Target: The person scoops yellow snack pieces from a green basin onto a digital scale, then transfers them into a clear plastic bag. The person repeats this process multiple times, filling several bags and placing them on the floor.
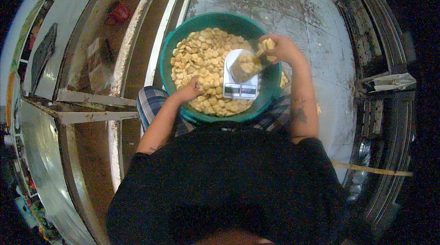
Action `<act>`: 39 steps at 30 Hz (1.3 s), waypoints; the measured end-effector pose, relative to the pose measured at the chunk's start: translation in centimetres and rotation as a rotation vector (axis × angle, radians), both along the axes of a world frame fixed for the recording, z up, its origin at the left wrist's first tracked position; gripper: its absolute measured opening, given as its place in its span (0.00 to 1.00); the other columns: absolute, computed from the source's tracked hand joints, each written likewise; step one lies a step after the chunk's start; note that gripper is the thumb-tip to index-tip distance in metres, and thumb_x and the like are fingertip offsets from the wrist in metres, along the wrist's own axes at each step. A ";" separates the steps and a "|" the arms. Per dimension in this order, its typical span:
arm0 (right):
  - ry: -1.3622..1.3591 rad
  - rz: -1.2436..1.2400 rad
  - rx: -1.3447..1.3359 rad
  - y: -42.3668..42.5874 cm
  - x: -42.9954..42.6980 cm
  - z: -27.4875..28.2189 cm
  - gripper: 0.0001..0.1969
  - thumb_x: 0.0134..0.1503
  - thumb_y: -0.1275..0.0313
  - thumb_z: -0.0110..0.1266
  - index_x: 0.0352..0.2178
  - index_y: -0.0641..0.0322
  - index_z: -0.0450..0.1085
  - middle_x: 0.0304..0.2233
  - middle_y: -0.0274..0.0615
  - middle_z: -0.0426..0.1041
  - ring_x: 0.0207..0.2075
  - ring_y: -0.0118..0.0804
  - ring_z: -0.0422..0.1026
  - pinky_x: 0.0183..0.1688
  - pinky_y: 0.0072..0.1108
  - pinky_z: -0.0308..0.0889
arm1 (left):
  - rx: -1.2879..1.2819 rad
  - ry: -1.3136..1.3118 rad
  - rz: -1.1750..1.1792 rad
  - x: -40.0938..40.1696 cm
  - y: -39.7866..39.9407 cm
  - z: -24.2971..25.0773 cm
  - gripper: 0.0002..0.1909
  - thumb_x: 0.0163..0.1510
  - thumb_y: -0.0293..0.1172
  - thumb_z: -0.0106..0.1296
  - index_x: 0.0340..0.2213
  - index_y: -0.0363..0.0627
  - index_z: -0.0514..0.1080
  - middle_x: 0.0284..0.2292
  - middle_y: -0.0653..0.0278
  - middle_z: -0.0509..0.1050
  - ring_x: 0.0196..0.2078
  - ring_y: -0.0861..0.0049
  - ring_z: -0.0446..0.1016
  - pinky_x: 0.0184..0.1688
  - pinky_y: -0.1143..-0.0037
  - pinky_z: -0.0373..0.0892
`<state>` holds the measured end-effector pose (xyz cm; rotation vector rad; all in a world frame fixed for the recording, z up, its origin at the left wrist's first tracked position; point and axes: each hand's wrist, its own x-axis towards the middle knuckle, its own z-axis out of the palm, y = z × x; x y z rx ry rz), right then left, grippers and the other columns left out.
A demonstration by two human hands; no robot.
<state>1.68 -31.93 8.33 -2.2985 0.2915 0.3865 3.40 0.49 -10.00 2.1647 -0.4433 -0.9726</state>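
A round green plastic tub point(165, 63) sits between my knees, with a heap of small round pale-yellow biscuits point(202, 52) inside. On the heap lies a white digital kitchen scale point(228, 77) with a lit display. A clear plastic bag point(245, 66), partly filled with biscuits, leans on its pan. At the bag's upper end, my right hand point(283, 49) grips it, with several biscuits by the fingers. My left hand point(187, 92) rests on the near left of the heap, its thumb raised. Its other fingers are partly hidden, so whether it holds a biscuit is unclear.
To the left stands a frame with white bars point(156, 56) and a metal-topped surface point(44, 162). Dark slatted racks point(374, 114) line the right side. A few crumbs dot the worn grey floor point(309, 32). More biscuits point(284, 79) show just right of the tub.
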 end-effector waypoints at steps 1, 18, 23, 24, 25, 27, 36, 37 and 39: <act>-0.010 0.013 -0.006 0.0 0.0 0.0 0.22 0.39 0.81 0.51 0.39 0.49 0.66 0.33 0.41 0.67 0.29 0.33 0.69 0.24 0.21 0.71 | -0.002 0.004 0.001 -0.1 0.0 0.2 0.44 0.41 0.40 0.53 0.52 0.42 0.39 0.37 0.51 0.66 0.39 0.62 0.67 0.41 0.73 0.62; -0.079 0.047 -0.046 0.5 -0.4 0.7 0.25 0.38 0.83 0.49 0.41 0.48 0.65 0.33 0.41 0.68 0.28 0.32 0.69 0.23 0.19 0.70 | 0.067 0.006 -0.002 -0.4 -0.3 1.5 0.42 0.42 0.41 0.52 0.52 0.42 0.40 0.40 0.49 0.66 0.42 0.59 0.66 0.44 0.72 0.61; -0.096 0.006 0.012 0.2 -0.5 0.7 0.24 0.38 0.84 0.48 0.39 0.50 0.65 0.31 0.41 0.68 0.27 0.32 0.69 0.23 0.20 0.70 | 0.031 0.029 0.008 -0.4 -0.2 1.2 0.43 0.42 0.41 0.53 0.52 0.42 0.40 0.40 0.48 0.65 0.42 0.61 0.65 0.44 0.72 0.61; -0.109 0.004 0.007 0.1 -0.5 0.6 0.24 0.38 0.84 0.48 0.39 0.51 0.65 0.31 0.41 0.68 0.27 0.32 0.69 0.23 0.20 0.70 | 0.032 0.036 0.008 -0.5 -0.3 1.7 0.43 0.42 0.41 0.53 0.52 0.42 0.40 0.40 0.48 0.65 0.42 0.61 0.65 0.44 0.73 0.61; -0.109 0.006 -0.016 0.0 -0.4 0.5 0.23 0.38 0.84 0.48 0.39 0.51 0.65 0.31 0.40 0.68 0.27 0.32 0.69 0.23 0.20 0.70 | 0.034 0.043 0.009 -0.5 -0.4 2.0 0.44 0.41 0.41 0.53 0.52 0.42 0.40 0.40 0.48 0.65 0.42 0.61 0.65 0.44 0.73 0.61; -0.111 0.012 -0.063 -0.1 -0.2 0.2 0.23 0.38 0.84 0.49 0.39 0.50 0.65 0.31 0.40 0.69 0.28 0.32 0.69 0.24 0.20 0.71 | 0.042 0.046 0.001 -0.5 -0.4 2.1 0.44 0.41 0.41 0.54 0.52 0.42 0.40 0.40 0.47 0.65 0.42 0.62 0.65 0.44 0.73 0.61; -0.456 0.087 -0.321 -0.2 0.6 -1.7 0.19 0.38 0.79 0.53 0.36 0.49 0.67 0.27 0.40 0.69 0.26 0.30 0.69 0.27 0.20 0.66 | 0.024 -0.004 -0.017 -0.1 0.0 -0.4 0.44 0.41 0.41 0.53 0.52 0.41 0.40 0.40 0.46 0.65 0.42 0.60 0.65 0.44 0.73 0.61; -0.458 0.072 -0.291 -0.1 0.6 -1.7 0.19 0.38 0.79 0.54 0.35 0.49 0.67 0.26 0.40 0.69 0.25 0.30 0.69 0.27 0.20 0.66 | 0.015 -0.003 -0.019 0.0 0.0 -0.6 0.44 0.41 0.41 0.53 0.52 0.40 0.40 0.40 0.46 0.65 0.42 0.60 0.65 0.44 0.73 0.61; -0.463 0.041 -0.232 0.2 0.8 -1.7 0.18 0.38 0.77 0.55 0.35 0.50 0.66 0.25 0.40 0.70 0.25 0.29 0.68 0.28 0.20 0.64 | 0.034 -0.017 -0.029 -0.1 0.0 -0.3 0.44 0.42 0.41 0.53 0.52 0.39 0.39 0.40 0.46 0.65 0.42 0.60 0.65 0.44 0.73 0.61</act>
